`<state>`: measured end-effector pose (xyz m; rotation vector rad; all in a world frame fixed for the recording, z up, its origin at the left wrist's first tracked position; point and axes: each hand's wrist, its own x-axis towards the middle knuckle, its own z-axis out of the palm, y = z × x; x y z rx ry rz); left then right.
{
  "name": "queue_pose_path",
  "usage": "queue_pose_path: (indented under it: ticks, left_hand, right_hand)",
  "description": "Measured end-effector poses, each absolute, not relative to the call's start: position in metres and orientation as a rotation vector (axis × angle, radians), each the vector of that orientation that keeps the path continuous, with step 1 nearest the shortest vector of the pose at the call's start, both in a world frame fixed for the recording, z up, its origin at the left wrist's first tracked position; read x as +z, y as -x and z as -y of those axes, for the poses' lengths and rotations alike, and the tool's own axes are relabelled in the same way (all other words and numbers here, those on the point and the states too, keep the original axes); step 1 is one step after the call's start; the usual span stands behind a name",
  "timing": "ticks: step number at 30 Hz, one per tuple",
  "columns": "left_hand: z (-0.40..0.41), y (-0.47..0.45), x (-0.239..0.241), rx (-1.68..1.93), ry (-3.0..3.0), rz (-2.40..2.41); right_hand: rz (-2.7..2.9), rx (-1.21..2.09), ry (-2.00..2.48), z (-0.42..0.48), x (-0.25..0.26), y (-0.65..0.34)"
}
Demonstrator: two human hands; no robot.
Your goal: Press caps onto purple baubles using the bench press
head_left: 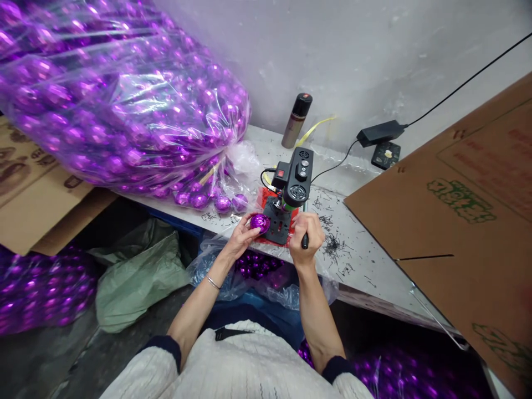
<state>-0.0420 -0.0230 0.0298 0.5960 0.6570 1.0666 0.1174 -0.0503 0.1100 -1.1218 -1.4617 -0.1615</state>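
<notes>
My left hand (243,235) is closed around a shiny purple faceted ball (260,223), holding it beside the base of a small black bench machine (298,183). The machine has round vents, knobs and a red switch, and stands on a red mat (266,197). To its right, my right hand (306,235) is wrapped round a black handle (305,241) whose end pokes out below the fingers. Several loose purple balls (223,204) lie to the left of the machine, at the mouth of a large clear bag (153,111) full of such balls.
A spray can (296,119) stands behind the machine, near a black power adapter (380,133) with its cord. Small black bits (332,244) litter the white table (361,266). A large cardboard box (465,210) bounds the right side. Below the table edge hangs an open bag of purple balls (257,266).
</notes>
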Motion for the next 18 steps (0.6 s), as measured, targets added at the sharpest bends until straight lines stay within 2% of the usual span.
queue_pose_path:
  ticks: [10,18]
  left_hand:
    - [0.005,0.021,0.016,1.206,-0.825,-0.833]
    - [0.006,0.018,0.027,1.196,-0.717,-0.828]
  right_hand:
    - [1.464,-0.161,1.110,0.049,0.113,-0.119]
    - [1.453,-0.163,1.142,0.049,0.112,-0.119]
